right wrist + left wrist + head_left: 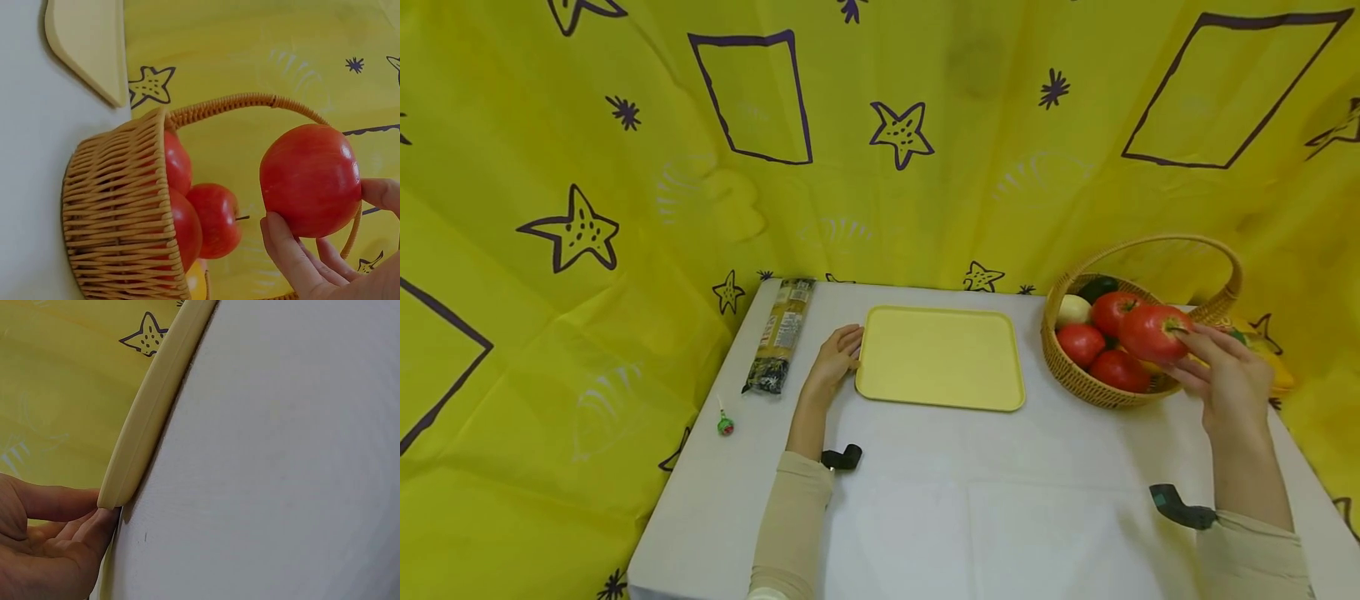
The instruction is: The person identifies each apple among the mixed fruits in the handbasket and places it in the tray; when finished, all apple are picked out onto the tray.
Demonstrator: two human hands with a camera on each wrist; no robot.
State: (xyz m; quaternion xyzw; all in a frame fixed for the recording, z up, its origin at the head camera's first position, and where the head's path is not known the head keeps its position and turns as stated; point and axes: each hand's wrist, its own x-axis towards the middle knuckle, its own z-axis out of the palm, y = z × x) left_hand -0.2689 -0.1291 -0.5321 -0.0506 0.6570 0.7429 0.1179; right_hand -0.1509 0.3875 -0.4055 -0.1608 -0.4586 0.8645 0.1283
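My right hand (1232,375) holds a red apple (1152,332) above the right side of a wicker basket (1078,379). In the right wrist view, thumb and fingers grip the apple (310,181) from opposite sides, apart from the fruit below. Several more red apples (214,220) fill the basket, along with a pale round item (1072,310) and a dark green one (1097,288). At the left edge of a pale yellow tray (940,358), my left hand (835,360) pinches the rim, thumb on one side and fingers beneath, as the left wrist view shows.
A long clear packet (781,333) with a dark end lies left of the tray. Nearer the table's left edge is a green-wrapped lollipop (725,425). Behind the basket's right side shows a yellow item (1281,371). Yellow patterned cloth (865,208) hangs behind the white table (925,500).
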